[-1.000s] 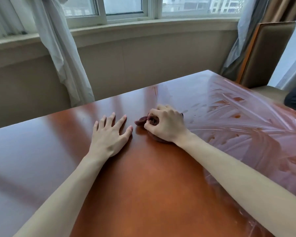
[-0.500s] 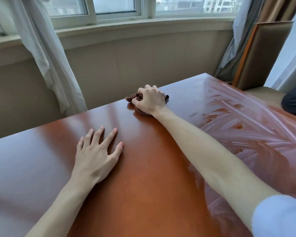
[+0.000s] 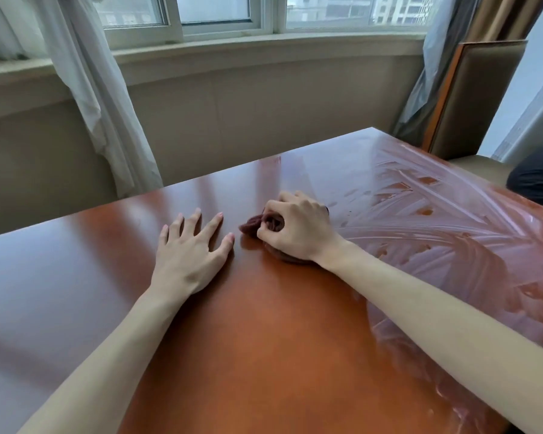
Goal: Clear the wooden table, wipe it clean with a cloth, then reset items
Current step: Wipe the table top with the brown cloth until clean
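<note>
Left hand lies flat at frame centre, fingers spread; right hand beside it is balled, both forearms bare.

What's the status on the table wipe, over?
Right hand bunched on the brown cloth, pressing it to the wooden table. Left hand flat, fingers spread. Wet streaks on the right side. Nothing in the way.

Right hand gripping cloth

Wooden table bearing bunched cloth
</note>
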